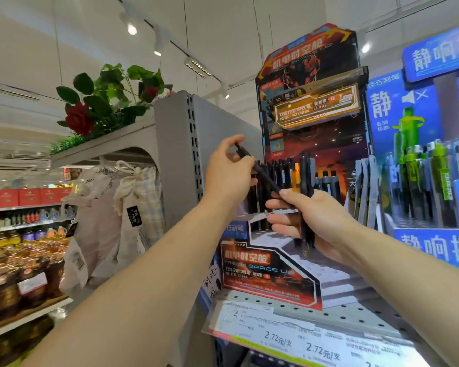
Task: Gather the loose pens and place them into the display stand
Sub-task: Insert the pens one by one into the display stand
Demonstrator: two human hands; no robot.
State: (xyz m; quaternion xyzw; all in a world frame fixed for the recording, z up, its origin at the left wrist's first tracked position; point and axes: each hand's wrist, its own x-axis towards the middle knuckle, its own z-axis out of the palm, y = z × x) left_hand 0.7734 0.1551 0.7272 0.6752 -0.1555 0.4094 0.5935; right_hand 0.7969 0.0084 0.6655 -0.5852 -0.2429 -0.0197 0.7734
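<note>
Already your display stand (289, 271) holds a back row of pens; your left hand (229, 172) pinches one black pen (259, 169), your right hand (313, 221) grips a bundle (306, 207) awaiting slots.

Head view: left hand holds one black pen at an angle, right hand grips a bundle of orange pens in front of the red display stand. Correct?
Not quite. The head view shows the bundle of pens in the right hand is black, not orange. The rest stands: the left hand holds one black pen at an angle, before the red display stand.
</note>
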